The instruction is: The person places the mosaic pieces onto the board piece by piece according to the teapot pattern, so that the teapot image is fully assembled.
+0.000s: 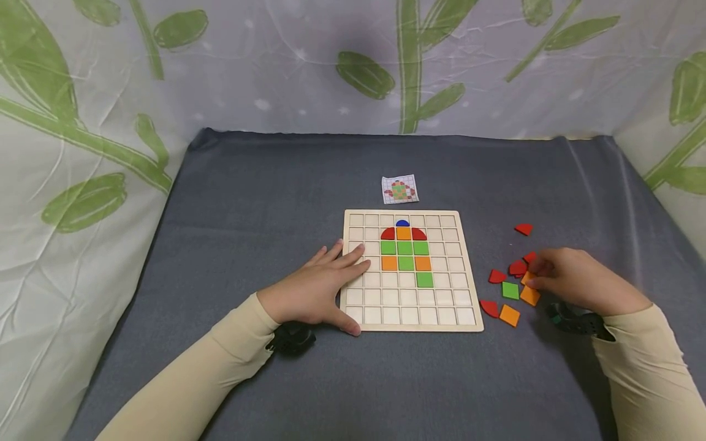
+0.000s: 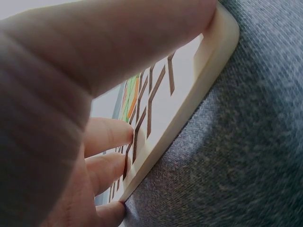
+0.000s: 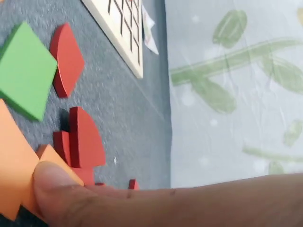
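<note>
My left hand point(image 1: 314, 291) lies spread on the left side of a wooden grid board point(image 1: 413, 328), its thumb at the near edge and fingertips over the left cells. Green squares point(image 1: 405, 248), orange squares point(image 1: 389, 263), red quarter circles point(image 1: 388, 234) and a blue half circle point(image 1: 402, 223) fill some upper and middle cells. Right of the board, my right hand point(image 1: 579, 278) pinches an orange square tile point(image 3: 59, 163) among the loose pieces. Its thumb shows on the tile in the right wrist view; the fingers opposite are mostly hidden.
Beside the board's right edge lie a loose green square point(image 1: 510, 290), other orange squares point(image 1: 510, 315) and several red quarter circles point(image 1: 496, 276). A small printed pattern card point(image 1: 399, 189) lies beyond the board. Leaf-patterned curtains point(image 1: 298, 73) border the grey cloth point(image 1: 265, 196).
</note>
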`<action>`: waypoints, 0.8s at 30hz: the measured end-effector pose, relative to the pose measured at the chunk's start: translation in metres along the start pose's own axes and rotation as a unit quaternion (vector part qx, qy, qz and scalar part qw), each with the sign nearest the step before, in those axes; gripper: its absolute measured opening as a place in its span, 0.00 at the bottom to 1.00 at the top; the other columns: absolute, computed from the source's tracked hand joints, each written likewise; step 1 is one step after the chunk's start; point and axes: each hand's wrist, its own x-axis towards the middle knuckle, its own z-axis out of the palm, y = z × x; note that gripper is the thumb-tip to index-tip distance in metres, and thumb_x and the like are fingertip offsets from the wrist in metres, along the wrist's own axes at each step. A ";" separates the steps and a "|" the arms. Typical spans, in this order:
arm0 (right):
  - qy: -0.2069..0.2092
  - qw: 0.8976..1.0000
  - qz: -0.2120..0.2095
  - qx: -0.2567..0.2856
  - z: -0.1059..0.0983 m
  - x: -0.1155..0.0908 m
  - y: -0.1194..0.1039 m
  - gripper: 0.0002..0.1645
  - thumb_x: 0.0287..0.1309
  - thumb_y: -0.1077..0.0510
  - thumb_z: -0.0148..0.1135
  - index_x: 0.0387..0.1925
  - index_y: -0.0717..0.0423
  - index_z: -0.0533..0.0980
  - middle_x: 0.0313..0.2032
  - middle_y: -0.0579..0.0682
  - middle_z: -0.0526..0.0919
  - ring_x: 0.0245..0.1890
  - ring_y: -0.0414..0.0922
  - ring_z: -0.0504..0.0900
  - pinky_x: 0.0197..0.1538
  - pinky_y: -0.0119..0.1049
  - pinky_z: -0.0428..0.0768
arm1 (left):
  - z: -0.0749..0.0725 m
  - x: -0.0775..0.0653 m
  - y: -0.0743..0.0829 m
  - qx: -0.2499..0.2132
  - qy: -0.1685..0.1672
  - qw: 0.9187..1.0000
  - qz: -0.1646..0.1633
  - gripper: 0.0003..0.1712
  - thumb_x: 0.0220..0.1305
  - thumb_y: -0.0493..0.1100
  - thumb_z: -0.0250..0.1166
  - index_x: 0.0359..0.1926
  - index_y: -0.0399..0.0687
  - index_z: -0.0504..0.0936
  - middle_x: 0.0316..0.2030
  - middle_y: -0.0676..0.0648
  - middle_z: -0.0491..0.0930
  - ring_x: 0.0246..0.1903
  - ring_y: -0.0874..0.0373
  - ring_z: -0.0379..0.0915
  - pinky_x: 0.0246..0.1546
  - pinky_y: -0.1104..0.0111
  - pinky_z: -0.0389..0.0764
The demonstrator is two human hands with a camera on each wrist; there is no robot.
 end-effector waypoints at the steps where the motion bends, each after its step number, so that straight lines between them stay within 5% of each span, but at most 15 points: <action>1: -0.002 1.000 0.000 0.002 0.000 0.000 -0.002 0.09 0.62 0.57 0.75 0.33 0.57 0.82 0.28 0.41 0.84 0.30 0.40 0.80 0.34 0.38 0.79 | 0.000 0.000 0.000 0.000 0.000 1.000 0.000 0.68 0.48 0.69 0.82 0.83 0.51 0.58 0.84 0.49 0.42 0.83 0.41 0.26 0.81 0.45 0.35; 14: -0.018 0.999 -0.043 -0.002 -0.005 0.004 -0.052 0.08 0.61 0.58 0.76 0.34 0.50 0.81 0.28 0.40 0.81 0.26 0.38 0.76 0.30 0.34 0.75 | -0.001 0.000 0.000 0.003 -0.005 1.000 -0.003 0.69 0.48 0.69 0.81 0.83 0.51 0.57 0.84 0.49 0.42 0.83 0.40 0.26 0.81 0.45 0.36; 24: -0.035 0.988 -0.150 0.008 0.006 0.038 -0.113 0.12 0.59 0.60 0.77 0.31 0.47 0.79 0.28 0.38 0.80 0.27 0.37 0.73 0.30 0.32 0.73 | -0.001 0.000 0.000 0.000 -0.005 1.000 -0.004 0.68 0.48 0.69 0.82 0.83 0.51 0.58 0.84 0.49 0.43 0.83 0.40 0.27 0.81 0.47 0.35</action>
